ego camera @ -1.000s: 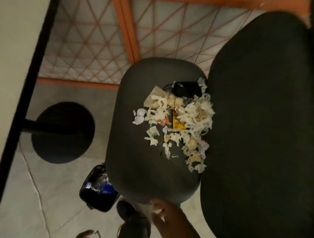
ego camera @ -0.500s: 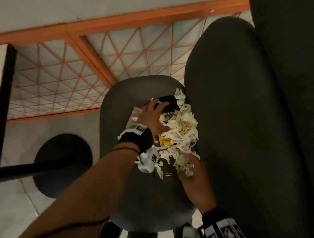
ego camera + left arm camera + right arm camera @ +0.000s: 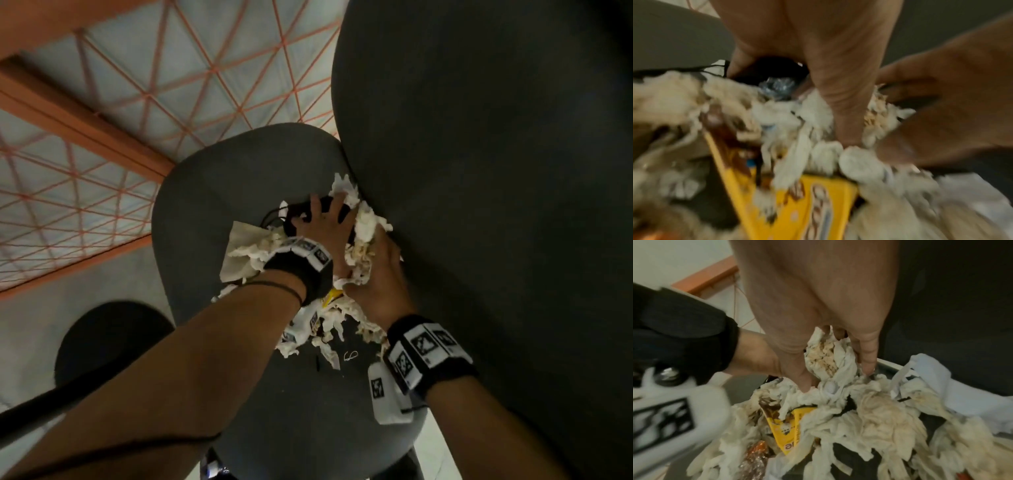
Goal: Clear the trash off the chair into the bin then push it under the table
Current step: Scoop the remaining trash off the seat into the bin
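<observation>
A pile of torn white tissue trash (image 3: pixel 364 229) lies on the dark grey chair seat (image 3: pixel 212 178), against the backrest (image 3: pixel 479 171). In it are a yellow wrapper (image 3: pixel 818 203) and a black item (image 3: pixel 298 214) at the far end. My left hand (image 3: pixel 325 226) reaches over the pile; its fingers claw down over the black item (image 3: pixel 777 65) and its thumb digs into tissue. My right hand (image 3: pixel 380 274) cups the pile from the backrest side. Its fingers and thumb pinch a clump of tissue (image 3: pixel 828 360). The yellow wrapper (image 3: pixel 789 431) lies just below that clump.
A brown napkin (image 3: pixel 239 246) spreads on the seat left of the pile, and small scraps (image 3: pixel 349 356) lie nearer me. The table's black round base (image 3: pixel 102 335) and pole (image 3: pixel 41 411) stand left of the chair. An orange lattice panel (image 3: pixel 102 171) lies beyond.
One second ago the pile lay untouched. Both hands have since come onto it and pressed together, bunching the tissue toward the backrest. The view has moved closer, and the bin has dropped out of sight.
</observation>
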### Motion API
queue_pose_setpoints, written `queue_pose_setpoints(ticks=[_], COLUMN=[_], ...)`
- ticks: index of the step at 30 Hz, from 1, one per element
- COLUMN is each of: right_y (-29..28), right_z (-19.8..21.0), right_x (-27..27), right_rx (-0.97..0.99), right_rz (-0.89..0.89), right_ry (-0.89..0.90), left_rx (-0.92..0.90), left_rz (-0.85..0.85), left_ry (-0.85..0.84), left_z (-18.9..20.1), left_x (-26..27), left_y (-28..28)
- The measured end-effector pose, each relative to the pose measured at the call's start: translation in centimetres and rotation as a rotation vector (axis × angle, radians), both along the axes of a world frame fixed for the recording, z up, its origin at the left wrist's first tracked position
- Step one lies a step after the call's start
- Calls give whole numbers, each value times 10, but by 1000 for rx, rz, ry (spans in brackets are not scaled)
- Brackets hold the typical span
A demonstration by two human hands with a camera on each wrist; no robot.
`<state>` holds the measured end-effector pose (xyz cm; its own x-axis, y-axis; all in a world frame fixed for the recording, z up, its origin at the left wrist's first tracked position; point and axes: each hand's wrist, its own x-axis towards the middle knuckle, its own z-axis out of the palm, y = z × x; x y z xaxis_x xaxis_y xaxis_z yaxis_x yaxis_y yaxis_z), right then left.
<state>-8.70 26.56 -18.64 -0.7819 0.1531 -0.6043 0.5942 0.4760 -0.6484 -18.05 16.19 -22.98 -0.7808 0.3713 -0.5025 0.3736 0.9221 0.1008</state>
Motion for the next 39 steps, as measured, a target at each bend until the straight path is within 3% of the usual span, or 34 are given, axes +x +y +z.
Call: queue_pose_setpoints(ticks=[4,7,10,14,16,21,26,31,34,37,39], right_y=[-4,-2,7,17,21,11,-3,-10,-12,-17,-20], right_z=[-12,-10,7,37,47,59,79,65,63,64,58], right_x=[-13,-16,-13,-7,-4,7,-2,6,11,12,12], right_rx=[109,79,-131,-703,-899,-965,-1259,-1188,-1129,-912,-742], right_rz=[37,98,-1,-465,-629,-732,-718,-660,-532,-360,-361], right_ry=[-99,-112,-84,-135,-119,-159,-171,-241,-230,-245,-233], left_rx=[31,195,385,587,685,905,1068,1096,950,782,718], left_rz=[-126,-33,41,127,154,148,271,407,403,411,400], left_ry=[-115,-191,-199,-117,-60,52,82,-23,29,81,13], left_z=[10,7,14,38,53,85,91,83,74,65,64], left_x=[21,25,31,42,49,75,97,111,116,121,123], left_y=[-1,-9,-13,-24,-30,-26,-26,-35,-38,-40,-40])
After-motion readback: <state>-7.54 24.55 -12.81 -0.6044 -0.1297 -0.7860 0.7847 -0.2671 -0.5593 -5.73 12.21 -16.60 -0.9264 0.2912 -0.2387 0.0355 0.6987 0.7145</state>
